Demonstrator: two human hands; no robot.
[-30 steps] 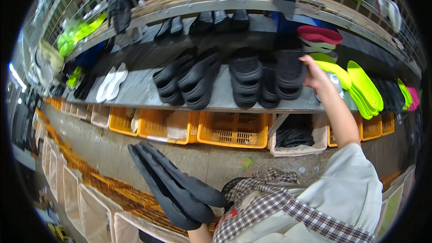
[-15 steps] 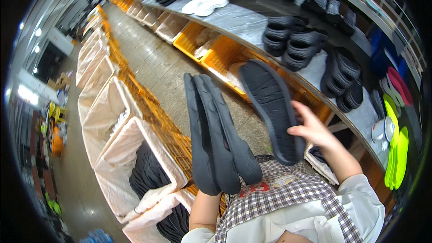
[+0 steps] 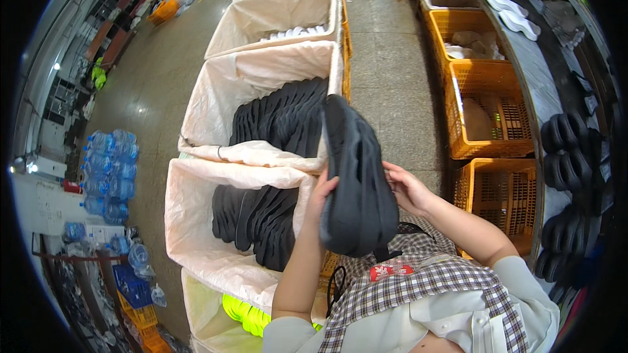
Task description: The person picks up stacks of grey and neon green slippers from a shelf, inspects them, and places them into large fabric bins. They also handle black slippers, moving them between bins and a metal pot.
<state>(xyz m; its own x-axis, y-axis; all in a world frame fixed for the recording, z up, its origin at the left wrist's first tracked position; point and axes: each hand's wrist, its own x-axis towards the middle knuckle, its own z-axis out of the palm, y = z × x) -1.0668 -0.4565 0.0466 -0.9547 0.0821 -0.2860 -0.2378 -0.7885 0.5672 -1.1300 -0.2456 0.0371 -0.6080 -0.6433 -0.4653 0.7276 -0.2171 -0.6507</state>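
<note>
A stack of dark grey-black shoe soles (image 3: 356,189) stands nearly upright in front of my apron, pressed together. On its left side my left hand (image 3: 319,197) is closed around it, fingers partly hidden behind. My right hand (image 3: 407,188) grips the right side, with its fingertips out of sight at the back edge. Just left of the stack is a bin with a pale cloth liner (image 3: 190,212), holding many black soles (image 3: 252,216). Beyond it, another lined bin (image 3: 209,117) is heaped with similar soles (image 3: 281,114).
Lined bins continue away, one with white pieces (image 3: 297,33); bright yellow-green soles (image 3: 245,314) lie in the nearest. Across the aisle (image 3: 392,78), orange crates (image 3: 487,147) sit under a bench bearing black slippers (image 3: 566,157) and white soles (image 3: 513,16). Blue water bottles (image 3: 111,170) stand far left.
My view has turned left toward the lined bins. The single sole in my right hand has come over to the stack in my left hand, and both hands now hold the stack.
</note>
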